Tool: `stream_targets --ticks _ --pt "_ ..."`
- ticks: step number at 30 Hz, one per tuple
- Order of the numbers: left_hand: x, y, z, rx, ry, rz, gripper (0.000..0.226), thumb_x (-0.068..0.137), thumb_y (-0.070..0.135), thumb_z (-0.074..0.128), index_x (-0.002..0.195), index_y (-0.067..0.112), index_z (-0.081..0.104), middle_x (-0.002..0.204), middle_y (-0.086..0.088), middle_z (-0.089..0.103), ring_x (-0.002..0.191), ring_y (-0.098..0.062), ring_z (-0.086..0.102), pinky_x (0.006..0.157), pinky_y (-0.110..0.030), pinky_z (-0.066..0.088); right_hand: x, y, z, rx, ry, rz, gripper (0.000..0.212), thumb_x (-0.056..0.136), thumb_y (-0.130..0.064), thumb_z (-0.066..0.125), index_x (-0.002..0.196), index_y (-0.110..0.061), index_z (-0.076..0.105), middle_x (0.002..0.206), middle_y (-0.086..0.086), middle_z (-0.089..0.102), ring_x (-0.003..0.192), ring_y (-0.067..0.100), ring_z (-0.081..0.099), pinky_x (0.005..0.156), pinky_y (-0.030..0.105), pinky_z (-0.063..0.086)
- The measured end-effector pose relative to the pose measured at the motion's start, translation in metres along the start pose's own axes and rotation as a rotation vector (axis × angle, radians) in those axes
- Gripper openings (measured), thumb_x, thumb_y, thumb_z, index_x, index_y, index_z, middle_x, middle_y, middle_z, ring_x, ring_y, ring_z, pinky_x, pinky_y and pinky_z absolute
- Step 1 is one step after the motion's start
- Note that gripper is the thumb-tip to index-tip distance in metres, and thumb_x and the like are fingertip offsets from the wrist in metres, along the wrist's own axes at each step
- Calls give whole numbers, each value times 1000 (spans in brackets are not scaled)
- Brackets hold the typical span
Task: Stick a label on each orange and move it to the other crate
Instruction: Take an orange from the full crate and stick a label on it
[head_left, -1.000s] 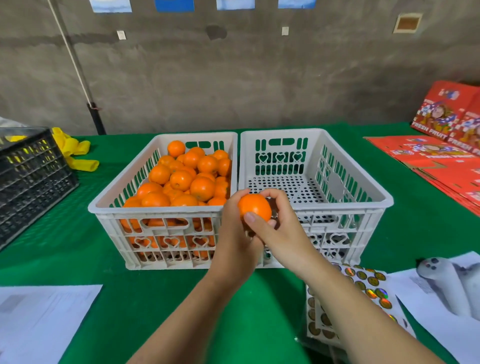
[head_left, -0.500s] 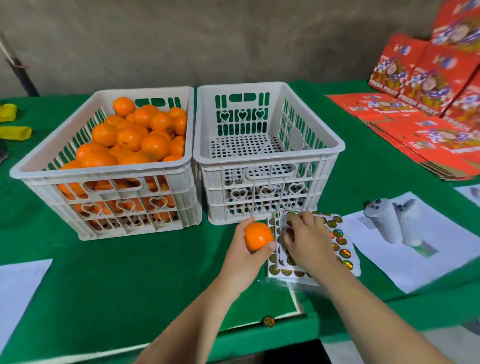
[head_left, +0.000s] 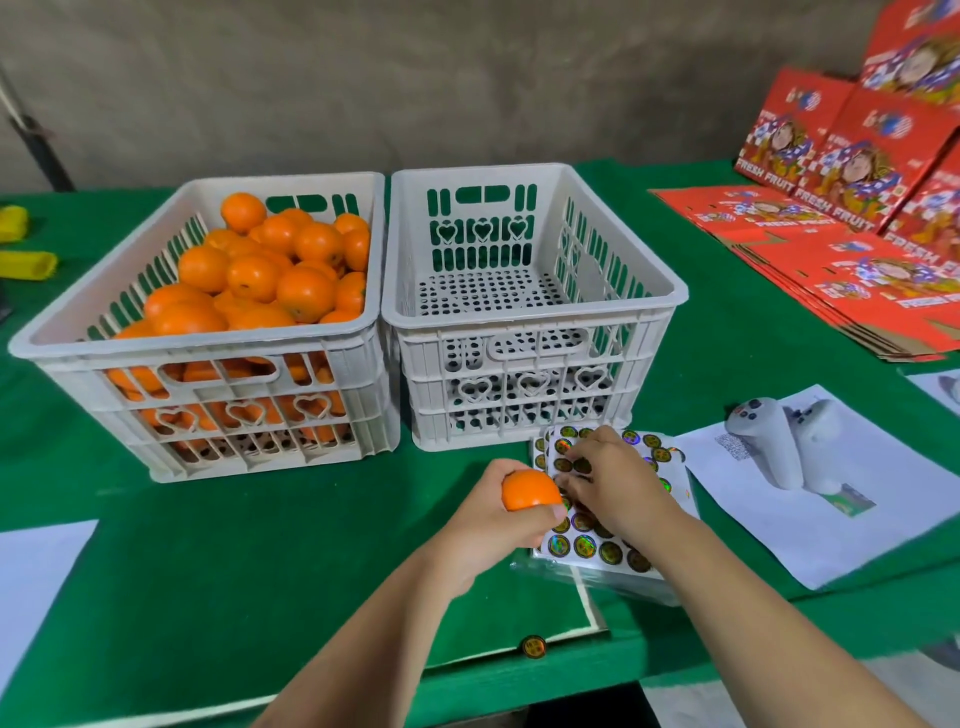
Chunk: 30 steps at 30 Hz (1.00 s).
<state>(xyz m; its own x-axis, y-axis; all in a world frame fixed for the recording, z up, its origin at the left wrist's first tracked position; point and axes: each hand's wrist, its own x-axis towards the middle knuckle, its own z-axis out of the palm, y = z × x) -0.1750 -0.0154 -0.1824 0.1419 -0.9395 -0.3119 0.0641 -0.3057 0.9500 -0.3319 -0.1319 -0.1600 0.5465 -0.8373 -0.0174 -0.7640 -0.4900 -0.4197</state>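
Note:
My left hand (head_left: 488, 525) grips one orange (head_left: 529, 491) just above the green table, in front of the two white crates. The left crate (head_left: 208, 358) is piled with oranges (head_left: 280, 270). Nothing lies in the right crate (head_left: 535, 322). A sheet of round shiny labels (head_left: 597, 540) lies in front of the right crate. My right hand (head_left: 618, 480) rests on that sheet with its fingertips curled down on the labels beside the orange; whether a label is pinched is hidden.
Two white handheld controllers (head_left: 779, 447) lie on a paper at the right. Red fruit boxes (head_left: 852, 218) are stacked at the far right. One loose label (head_left: 533, 646) sits near the table's front edge. White paper (head_left: 36, 582) lies at the near left.
Both hands came down from the crate rims to the table. My right hand let go of the orange and moved onto the label sheet, shifting slightly across it. The view tilted down and right.

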Motion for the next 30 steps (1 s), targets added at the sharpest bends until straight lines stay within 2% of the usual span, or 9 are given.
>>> stream_targets --ticks 4,10,14,16,19,21,25,27,30 --pt "3 4 3 50 39 11 61 70 43 91 120 44 57 120 -2 62 98 -23 74 88 -35 63 1 0 -1 4 9 -22 33 95 -33 71 121 -13 70 118 5 57 105 25 61 88 33 48" --pt "1 9 -2 43 55 51 71 71 40 95 127 58 56 128 7 59 104 -14 70 85 -22 56 4 2 1 82 78 -78 7 94 -25 68 96 -20 72 96 -4 58 89 18 60 75 32 47" --pt "-1 13 -1 86 10 69 67 74 36 94 122 63 57 127 9 59 100 -11 71 76 -15 56 6 7 1 276 72 -36 18 92 -20 68 77 -29 69 73 -10 68 70 5 63 62 25 44" --pt "-2 13 -1 104 7 71 61 74 35 94 117 62 59 126 9 59 100 -13 70 74 -16 56 7 6 -3 468 96 41 19 93 -20 68 77 -29 73 75 -13 72 71 1 65 66 26 49" --pt "-4 10 0 104 28 72 60 76 35 94 119 58 58 126 8 58 101 -15 69 73 -16 56 4 3 -12 717 268 140 19 96 -16 66 84 -26 76 85 -13 75 81 1 66 77 27 51" --pt "-5 6 1 107 62 99 64 77 33 94 122 54 54 126 7 57 101 -15 69 72 -16 55 -4 -2 -16 709 357 77 15 98 -14 65 90 -24 75 90 -11 75 85 4 68 78 24 52" --pt "-9 5 1 176 161 195 70 76 35 95 126 50 47 128 7 54 105 -14 66 78 -20 56 -25 -20 -14 574 348 -230 13 93 -13 73 98 -24 76 91 -16 71 88 6 67 76 12 47" --pt "-11 7 -1 203 179 232 73 73 38 95 125 52 46 127 8 56 105 -13 67 85 -29 60 -31 -27 -10 499 355 -360 12 92 -12 74 101 -19 78 92 -11 68 88 7 65 77 14 47" --pt "-16 14 -3 240 205 276 70 65 43 89 117 61 45 118 12 62 93 -7 69 77 -24 59 -34 -32 -4 445 347 -462 15 91 -14 74 106 -14 79 96 -2 66 91 9 63 79 22 49"
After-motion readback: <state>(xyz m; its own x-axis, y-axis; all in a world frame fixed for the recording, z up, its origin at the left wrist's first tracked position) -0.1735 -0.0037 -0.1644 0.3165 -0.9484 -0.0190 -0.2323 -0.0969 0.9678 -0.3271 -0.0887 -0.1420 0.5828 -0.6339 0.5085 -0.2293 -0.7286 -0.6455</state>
